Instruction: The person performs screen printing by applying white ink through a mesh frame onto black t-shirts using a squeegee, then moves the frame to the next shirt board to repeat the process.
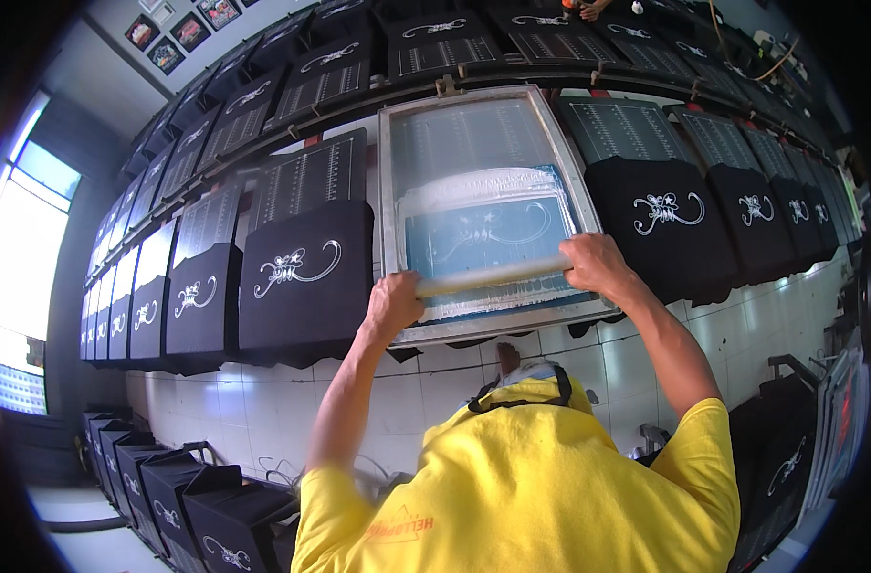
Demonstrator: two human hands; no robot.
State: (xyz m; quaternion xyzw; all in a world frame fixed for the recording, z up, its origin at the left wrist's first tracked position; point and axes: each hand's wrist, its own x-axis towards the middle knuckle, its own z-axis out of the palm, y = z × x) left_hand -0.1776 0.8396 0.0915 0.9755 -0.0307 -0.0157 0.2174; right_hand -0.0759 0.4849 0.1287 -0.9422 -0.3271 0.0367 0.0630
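- Gripping a long pale bar (493, 275), your two hands are both closed tight around it, one at each end.
- Your left hand (392, 301) has its fingers curled round the left end, near the left side of the big screen (389, 220).
- Your right hand (598, 263) is wrapped round the right end, by the screen's right side.
- The bar goes across the low part of the screen, the part close to your body.
- The screen has a gray edge and a blue patch (426, 244), with a curly shape showing on it.
- White goo (483, 181) makes a wide band at the far end of the blue patch.
- Just left of the screen is a black cloth (302, 304) with a white curly picture.
- Just right of it is another black cloth (660, 246) with the same kind of picture.
- More black cloths sit in rows on both sides.
- Far off at the top, you can see another person's hand (596, 10).
- Your shirt (540, 477) is yellow, and the floor (445, 382) has white tiles.
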